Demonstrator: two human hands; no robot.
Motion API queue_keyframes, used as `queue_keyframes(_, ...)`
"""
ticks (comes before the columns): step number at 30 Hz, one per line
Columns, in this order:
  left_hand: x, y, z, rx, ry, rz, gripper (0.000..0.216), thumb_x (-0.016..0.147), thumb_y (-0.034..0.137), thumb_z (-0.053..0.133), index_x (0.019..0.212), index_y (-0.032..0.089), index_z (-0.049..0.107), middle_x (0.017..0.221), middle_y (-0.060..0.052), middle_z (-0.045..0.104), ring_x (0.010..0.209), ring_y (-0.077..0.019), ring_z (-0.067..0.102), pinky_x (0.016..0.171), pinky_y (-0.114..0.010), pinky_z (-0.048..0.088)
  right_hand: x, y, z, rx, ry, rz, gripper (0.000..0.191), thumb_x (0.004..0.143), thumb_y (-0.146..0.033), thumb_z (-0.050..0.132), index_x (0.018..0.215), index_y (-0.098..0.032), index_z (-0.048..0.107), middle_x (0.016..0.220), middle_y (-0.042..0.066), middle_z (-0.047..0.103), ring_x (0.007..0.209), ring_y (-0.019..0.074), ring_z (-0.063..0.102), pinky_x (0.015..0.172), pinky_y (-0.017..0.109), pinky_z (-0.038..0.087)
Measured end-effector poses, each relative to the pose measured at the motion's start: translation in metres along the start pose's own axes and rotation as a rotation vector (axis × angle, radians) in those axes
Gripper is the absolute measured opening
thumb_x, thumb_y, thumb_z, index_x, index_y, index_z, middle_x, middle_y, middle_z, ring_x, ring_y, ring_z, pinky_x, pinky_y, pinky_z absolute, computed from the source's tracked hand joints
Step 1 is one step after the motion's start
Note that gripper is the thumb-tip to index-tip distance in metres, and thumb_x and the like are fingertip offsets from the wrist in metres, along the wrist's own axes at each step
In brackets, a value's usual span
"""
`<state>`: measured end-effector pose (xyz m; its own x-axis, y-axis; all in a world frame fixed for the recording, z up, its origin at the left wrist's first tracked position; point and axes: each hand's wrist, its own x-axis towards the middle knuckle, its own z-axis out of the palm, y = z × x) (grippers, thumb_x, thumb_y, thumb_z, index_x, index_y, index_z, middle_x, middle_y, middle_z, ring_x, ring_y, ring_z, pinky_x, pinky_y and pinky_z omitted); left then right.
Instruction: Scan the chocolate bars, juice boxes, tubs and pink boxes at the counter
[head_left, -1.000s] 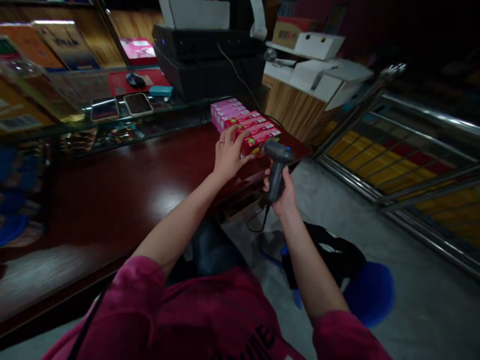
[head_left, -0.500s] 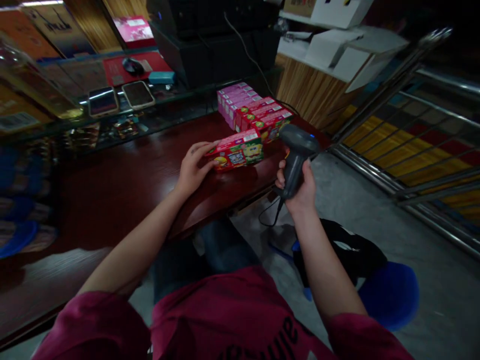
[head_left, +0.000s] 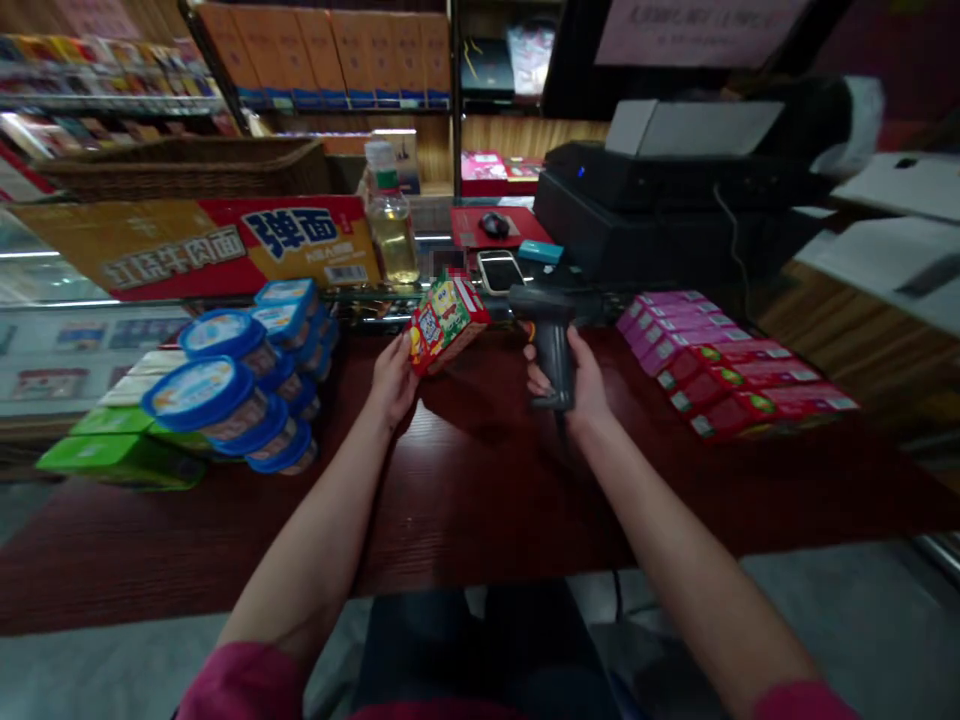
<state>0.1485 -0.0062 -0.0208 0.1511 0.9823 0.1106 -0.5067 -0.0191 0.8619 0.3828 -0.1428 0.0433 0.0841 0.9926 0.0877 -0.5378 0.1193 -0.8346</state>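
My left hand (head_left: 394,375) grips a red box (head_left: 444,322) with cartoon print, lifted above the dark red counter (head_left: 480,490) and tilted toward the scanner. Wrapped round the handle of a dark grey barcode scanner (head_left: 546,335) is my right hand (head_left: 577,385); the scanner's head points left at the box, a short gap apart. To the right on the counter lies a row of several pink and red boxes (head_left: 720,370).
Stacked blue-lidded tubs (head_left: 225,385) and green flat packs (head_left: 120,455) sit at the left. Behind are a glass case with a phone (head_left: 499,270), a clear bottle (head_left: 390,215), a large noodle carton (head_left: 202,245), and a black register (head_left: 675,200).
My left hand lifted one red box off the row and carried it left, raised over the counter. My right hand brought the scanner over the counter, facing the box. The view turned left.
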Motion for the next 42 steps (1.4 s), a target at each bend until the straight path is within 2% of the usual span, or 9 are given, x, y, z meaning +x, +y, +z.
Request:
queue_keyframes(2,0.002,0.005,-0.003,0.151,0.071,0.193,0.048,0.085,0.049,0.085,0.122,0.022,0.072,0.126,-0.01,0.076,0.119,-0.0263,0.073,0.107,-0.043,0.059,0.015,0.003,-0.001,0.019,-0.003,0.003,0.049,0.096,-0.067,0.058,0.113,-0.023,0.067,0.078,-0.001,0.067,0.041,0.0065,0.038,0.038,0.022,0.031)
queue_keyframes(4,-0.001,0.012,-0.006,0.469,0.108,0.464,0.041,0.087,0.042,0.082,0.123,0.024,0.073,0.132,-0.01,0.072,0.129,-0.0282,0.066,0.116,-0.046,0.053,0.02,0.008,-0.005,0.03,0.025,0.026,0.048,0.095,-0.066,0.059,0.113,-0.023,0.067,0.079,-0.001,0.068,0.041,0.0065,0.038,0.038,0.021,0.031)
queue_keyframes(6,-0.005,0.017,-0.007,0.796,0.091,0.693,0.034,0.092,0.031,0.077,0.125,0.025,0.072,0.135,-0.01,0.068,0.135,-0.0282,0.061,0.122,-0.047,0.047,0.017,0.014,-0.009,0.013,0.053,0.044,0.048,0.095,-0.065,0.06,0.113,-0.022,0.067,0.08,0.0,0.069,0.041,0.0067,0.041,0.038,0.022,0.033)
queue_keyframes(9,-0.01,0.017,-0.007,1.011,0.013,0.837,0.047,0.094,0.018,0.07,0.139,0.025,0.064,0.136,-0.01,0.063,0.132,-0.0264,0.06,0.119,-0.044,0.049,0.01,0.02,-0.01,-0.039,0.062,0.063,0.049,0.095,-0.065,0.061,0.113,-0.02,0.068,0.079,0.001,0.071,0.041,0.0069,0.044,0.038,0.022,0.034)
queue_keyframes(13,-0.01,0.012,-0.01,1.102,-0.043,0.854,0.061,0.091,0.013,0.07,0.149,0.026,0.056,0.134,-0.01,0.06,0.128,-0.0263,0.06,0.115,-0.043,0.052,0.006,0.022,-0.008,-0.05,0.084,0.085,0.048,0.095,-0.062,0.065,0.111,-0.017,0.068,0.078,0.002,0.072,0.042,0.0071,0.048,0.038,0.022,0.036)
queue_keyframes(19,-0.012,0.014,-0.013,1.138,-0.054,0.85,0.057,0.09,0.01,0.07,0.144,0.025,0.062,0.131,-0.01,0.059,0.125,-0.0264,0.06,0.115,-0.043,0.052,0.008,0.029,-0.008,-0.084,0.149,0.069,0.048,0.092,-0.061,0.069,0.106,-0.016,0.069,0.074,0.002,0.073,0.04,0.0072,0.05,0.036,0.021,0.036)
queue_keyframes(24,-0.015,0.014,-0.012,1.139,-0.048,0.814,0.053,0.091,0.012,0.069,0.142,0.025,0.063,0.131,-0.01,0.059,0.127,-0.0267,0.059,0.116,-0.045,0.051,0.008,0.034,-0.009,-0.104,0.102,0.016,0.054,0.087,-0.063,0.074,0.108,-0.014,0.071,0.072,0.002,0.073,0.039,0.0076,0.051,0.034,0.021,0.037)
queue_keyframes(33,-0.019,0.018,-0.018,1.136,-0.049,0.776,0.051,0.097,0.017,0.064,0.148,0.024,0.06,0.136,-0.013,0.055,0.129,-0.0268,0.058,0.119,-0.048,0.05,0.006,0.027,-0.013,-0.047,0.122,0.012,0.05,0.09,-0.063,0.068,0.106,-0.016,0.069,0.071,0.001,0.071,0.038,0.0073,0.05,0.035,0.02,0.035)
queue_keyframes(42,-0.021,0.022,-0.022,1.139,-0.066,0.753,0.051,0.097,0.017,0.062,0.147,0.025,0.061,0.139,-0.012,0.057,0.133,-0.0268,0.058,0.121,-0.048,0.049,0.001,0.025,-0.009,-0.054,0.062,0.098,0.055,0.085,-0.066,0.072,0.107,-0.016,0.067,0.071,0.002,0.071,0.038,0.0083,0.047,0.034,0.022,0.034)
